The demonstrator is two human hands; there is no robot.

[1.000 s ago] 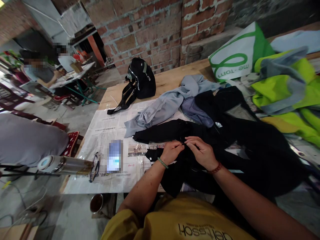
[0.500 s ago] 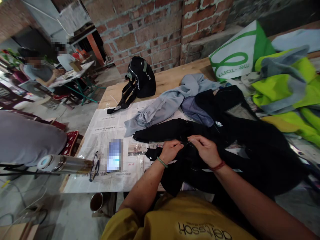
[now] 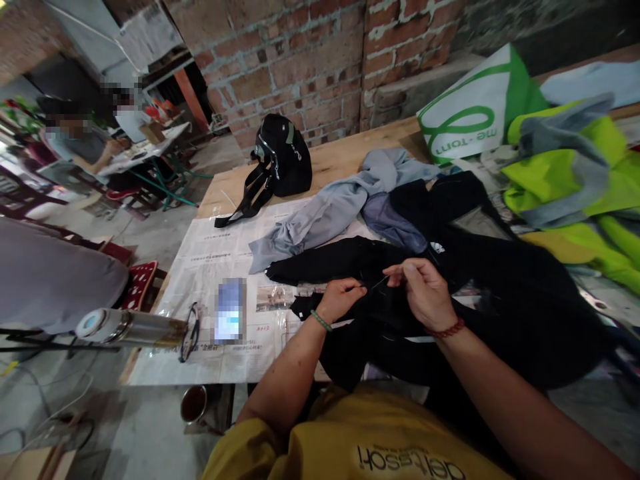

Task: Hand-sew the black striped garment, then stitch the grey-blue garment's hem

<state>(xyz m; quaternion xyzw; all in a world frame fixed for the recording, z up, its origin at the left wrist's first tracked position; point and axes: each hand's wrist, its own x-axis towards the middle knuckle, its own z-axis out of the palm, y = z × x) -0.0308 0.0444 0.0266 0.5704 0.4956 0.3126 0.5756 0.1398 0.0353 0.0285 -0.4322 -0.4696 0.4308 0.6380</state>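
A black garment is spread over the table in front of me. My left hand is closed in a pinch at a fold of its cloth. To the right, my right hand is closed too, with thumb and forefinger pressed on a fine pale thread. The thread runs taut from those fingers down to the cloth beside my left fingertips. Whether a needle is also in the right fingers is too small to make out. Just beyond the hands lies a grey-blue garment.
A phone, eyeglasses and a steel flask are at the left, by newspaper. Behind stand a black bag and a green-white bag. Yellow-green clothing is piled right. A mug sits below the table edge. People sit far left.
My right hand has moved right and slightly up, away from my left, and its wrist has turned. The thread now shows stretched between the hands. My left hand stays nearly still.
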